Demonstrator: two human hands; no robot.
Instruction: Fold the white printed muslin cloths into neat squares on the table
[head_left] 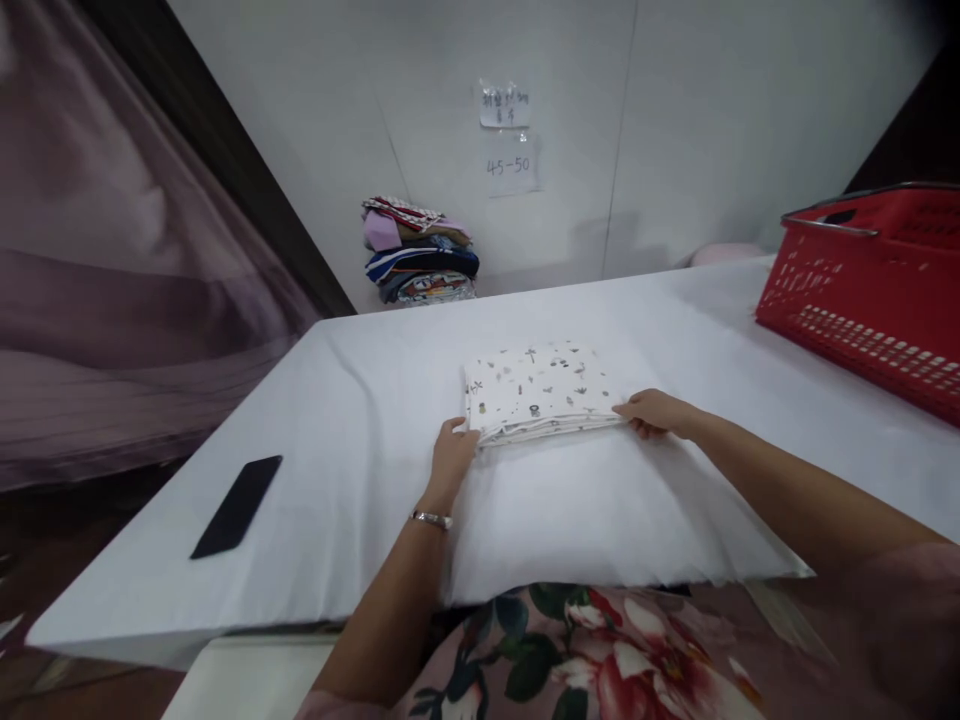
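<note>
A folded white cloth (544,385) with a small scattered print lies on the white-covered table, its layered fold edge toward me. My left hand (453,455), a bracelet at its wrist, pinches the near left corner between thumb and fingers. At the near right corner, my right hand (652,412) grips the cloth with its thumb on top and its other fingers curled under. Below the cloth, a clear plastic sheet or bag appears to lie on the table, reaching toward my body; its exact outline is hard to make out.
On the left of the table (300,400) rests a flat black phone-like slab (237,506). A red plastic basket (870,290) with a metal handle stands at the right. Folded fabrics (421,252) are stacked by the back wall, under taped paper signs (512,163). A curtain (120,260) hangs at left.
</note>
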